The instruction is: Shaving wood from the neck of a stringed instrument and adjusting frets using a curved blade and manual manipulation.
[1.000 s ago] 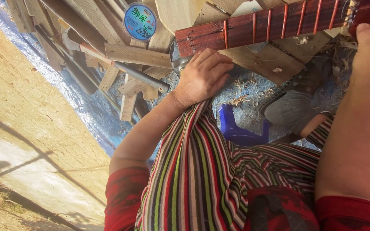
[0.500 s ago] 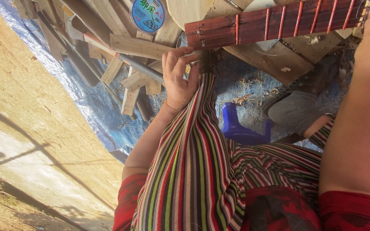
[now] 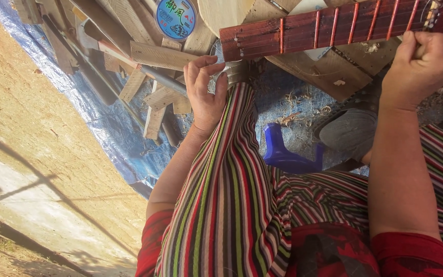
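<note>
Nearest the camera lies the striped cloth over the person's knees, filling the lower middle of the frame. Above it, the left hand has dropped off the dark red fretted wooden neck it gripped a second ago; its fingers are now loosely spread, resting at the knee's edge just below the neck's end, holding nothing clearly visible. The right hand, upper right, is curled closed against the neck's lower edge; what it pinches is hidden. Beyond lie scrap wooden slats on a blue tarpaulin, cut off upper left.
</note>
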